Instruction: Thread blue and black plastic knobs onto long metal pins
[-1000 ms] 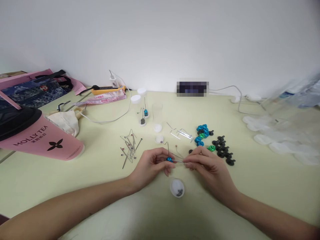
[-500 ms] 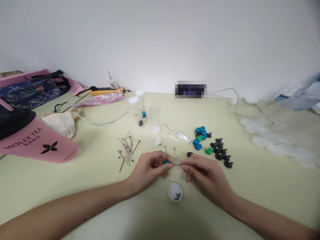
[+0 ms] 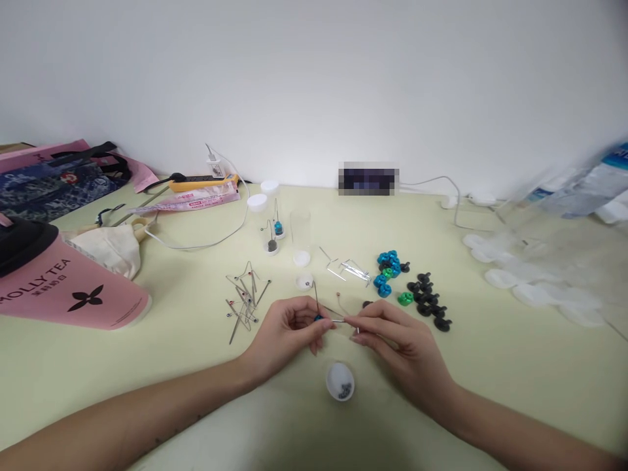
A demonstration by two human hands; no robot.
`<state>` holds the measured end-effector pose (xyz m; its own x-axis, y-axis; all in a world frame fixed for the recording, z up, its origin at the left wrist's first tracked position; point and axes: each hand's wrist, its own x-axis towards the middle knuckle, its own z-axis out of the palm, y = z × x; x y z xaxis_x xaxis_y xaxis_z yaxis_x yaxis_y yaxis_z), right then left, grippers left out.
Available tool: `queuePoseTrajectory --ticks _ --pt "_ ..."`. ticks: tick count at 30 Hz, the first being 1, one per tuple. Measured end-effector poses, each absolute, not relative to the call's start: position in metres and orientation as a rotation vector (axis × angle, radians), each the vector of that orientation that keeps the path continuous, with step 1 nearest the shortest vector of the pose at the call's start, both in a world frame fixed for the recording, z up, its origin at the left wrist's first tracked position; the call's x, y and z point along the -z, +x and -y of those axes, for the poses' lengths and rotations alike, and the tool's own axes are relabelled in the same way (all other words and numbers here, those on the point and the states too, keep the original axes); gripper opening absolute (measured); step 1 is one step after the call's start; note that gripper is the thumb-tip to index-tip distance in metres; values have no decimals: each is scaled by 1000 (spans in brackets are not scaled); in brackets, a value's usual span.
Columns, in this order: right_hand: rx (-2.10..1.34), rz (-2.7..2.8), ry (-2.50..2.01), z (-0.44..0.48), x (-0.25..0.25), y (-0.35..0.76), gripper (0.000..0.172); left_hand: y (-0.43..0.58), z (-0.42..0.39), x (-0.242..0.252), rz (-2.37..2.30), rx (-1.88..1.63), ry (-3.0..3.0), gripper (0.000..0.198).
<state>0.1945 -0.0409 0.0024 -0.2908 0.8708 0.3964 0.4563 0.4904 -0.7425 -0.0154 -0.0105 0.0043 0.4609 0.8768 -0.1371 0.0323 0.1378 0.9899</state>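
My left hand (image 3: 294,327) is closed, pinching a small blue metal fitting (image 3: 318,318) with a bent wire (image 3: 315,296) rising from it. My right hand (image 3: 400,333) grips a thin L-shaped hex key (image 3: 337,320) between thumb and fingers; its long end points left to the fitting, and my left fingertips hide where they meet. Below the hands sits a small white cap (image 3: 334,375) with tiny dark screws (image 3: 345,391) in it. Left of my hands lies a pile of bent wires with small coloured beads (image 3: 249,296). Behind them are several loose hex keys (image 3: 356,269).
Blue fittings (image 3: 385,289), green ones (image 3: 405,298) and black ones (image 3: 426,299) cluster at right. Clear tubes (image 3: 300,229) and a white cap (image 3: 304,282) stand behind the hands. A pink cup (image 3: 105,288) lies left; plastic packaging (image 3: 540,294) lies far right.
The hex key has turned in my right fingers, so its short bent end now shows below them. My left hand still holds the blue fitting. The whole view has shifted slightly.
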Motion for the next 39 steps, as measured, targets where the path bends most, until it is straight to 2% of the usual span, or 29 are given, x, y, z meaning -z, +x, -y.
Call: queuePoseTrajectory --ticks 14,20,32,39 --pt "-938 1766 -1103 41 -2 193 17 -15 14 -4 -870 -712 1315 23" --pt "-600 1904 -1086 41 -8 194 15 -15 10 -5 -878 -734 1278 23" --pt "-234 2118 -1011 42 5 201 31 -16 9 -7 -866 -717 1270 22" --pt "-348 2082 -1011 40 -1 199 24 -15 8 -5 -810 -716 1176 18"
